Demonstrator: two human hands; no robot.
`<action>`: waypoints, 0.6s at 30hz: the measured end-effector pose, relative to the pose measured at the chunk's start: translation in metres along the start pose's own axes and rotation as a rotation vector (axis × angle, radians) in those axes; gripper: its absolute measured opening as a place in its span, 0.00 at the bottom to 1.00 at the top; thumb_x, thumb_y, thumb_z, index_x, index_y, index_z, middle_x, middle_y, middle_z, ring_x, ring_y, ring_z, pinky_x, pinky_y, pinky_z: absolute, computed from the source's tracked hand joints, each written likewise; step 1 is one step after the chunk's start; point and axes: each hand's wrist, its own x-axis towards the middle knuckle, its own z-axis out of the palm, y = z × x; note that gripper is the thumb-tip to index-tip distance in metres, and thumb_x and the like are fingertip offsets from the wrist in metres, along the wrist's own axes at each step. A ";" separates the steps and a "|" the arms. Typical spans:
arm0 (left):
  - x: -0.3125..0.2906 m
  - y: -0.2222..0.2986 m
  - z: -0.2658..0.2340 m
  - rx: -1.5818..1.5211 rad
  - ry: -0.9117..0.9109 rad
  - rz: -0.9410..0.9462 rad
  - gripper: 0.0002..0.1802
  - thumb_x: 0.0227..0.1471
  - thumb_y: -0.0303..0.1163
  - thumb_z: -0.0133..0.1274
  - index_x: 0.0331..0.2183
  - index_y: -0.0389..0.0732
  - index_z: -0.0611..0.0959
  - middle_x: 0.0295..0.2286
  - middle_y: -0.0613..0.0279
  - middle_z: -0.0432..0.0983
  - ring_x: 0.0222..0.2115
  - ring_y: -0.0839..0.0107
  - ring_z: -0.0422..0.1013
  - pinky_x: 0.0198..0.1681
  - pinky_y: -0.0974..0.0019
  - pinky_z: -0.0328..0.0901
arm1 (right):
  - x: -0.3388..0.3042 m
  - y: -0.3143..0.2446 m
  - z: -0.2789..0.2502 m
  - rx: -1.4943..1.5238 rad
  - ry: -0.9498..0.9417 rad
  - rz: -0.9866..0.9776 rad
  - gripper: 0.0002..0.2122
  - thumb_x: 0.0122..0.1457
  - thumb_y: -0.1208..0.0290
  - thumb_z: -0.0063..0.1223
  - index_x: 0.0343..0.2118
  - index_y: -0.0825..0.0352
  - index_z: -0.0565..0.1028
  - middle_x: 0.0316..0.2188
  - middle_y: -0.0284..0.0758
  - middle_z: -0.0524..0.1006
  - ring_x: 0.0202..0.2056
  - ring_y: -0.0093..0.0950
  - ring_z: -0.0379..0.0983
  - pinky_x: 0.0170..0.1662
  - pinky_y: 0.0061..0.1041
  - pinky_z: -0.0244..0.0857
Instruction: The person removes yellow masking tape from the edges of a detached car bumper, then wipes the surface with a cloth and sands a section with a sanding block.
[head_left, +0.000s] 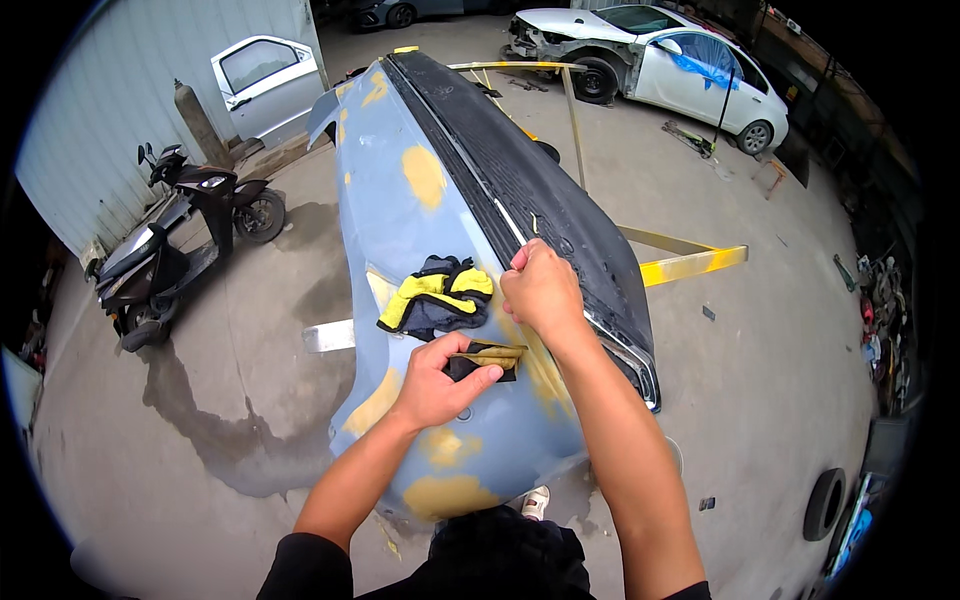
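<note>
A long car body panel (385,232) in grey primer with tan filler patches lies before me, a black section (480,130) and a chrome strip (511,222) along its right side. My left hand (442,380) grips a folded piece of sandpaper (490,357), dark outside with a tan-dusted inner face, over the panel. Beyond it a crumpled yellow and dark grey cloth (437,297) rests on the primer. My right hand (543,288) is closed over the chrome strip's near part; whatever its fingers pinch is hidden. Just past them a small pale curved piece (534,223) shows.
Yellow-smeared stand bars (695,262) jut out right of the panel, and a pale bar (328,337) sticks out left. A dark scooter (190,235) is parked left, near a loose white car door (268,85). A partly stripped white car (660,65) stands far right; a tyre (825,503) lies nearer.
</note>
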 end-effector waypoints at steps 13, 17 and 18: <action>-0.001 -0.004 -0.002 0.047 0.007 0.006 0.18 0.45 0.37 0.69 0.29 0.37 0.78 0.21 0.61 0.75 0.22 0.76 0.67 0.26 0.68 0.65 | -0.029 -0.005 -0.022 0.102 -0.101 0.127 0.06 0.51 0.73 0.51 0.32 0.66 0.72 0.18 0.38 0.80 0.26 0.33 0.80 0.39 0.31 0.71; -0.001 -0.001 -0.003 0.060 0.007 -0.003 0.18 0.45 0.37 0.69 0.28 0.37 0.78 0.21 0.62 0.75 0.22 0.76 0.67 0.26 0.68 0.65 | -0.032 0.001 -0.022 0.105 -0.088 0.120 0.05 0.51 0.73 0.50 0.31 0.67 0.72 0.19 0.39 0.80 0.25 0.33 0.80 0.38 0.31 0.71; -0.001 0.000 -0.004 0.069 0.009 -0.006 0.17 0.45 0.37 0.69 0.28 0.37 0.78 0.21 0.62 0.75 0.22 0.76 0.67 0.26 0.68 0.65 | -0.036 -0.002 -0.025 0.115 -0.101 0.130 0.06 0.51 0.72 0.50 0.30 0.67 0.72 0.19 0.39 0.80 0.25 0.33 0.80 0.38 0.31 0.71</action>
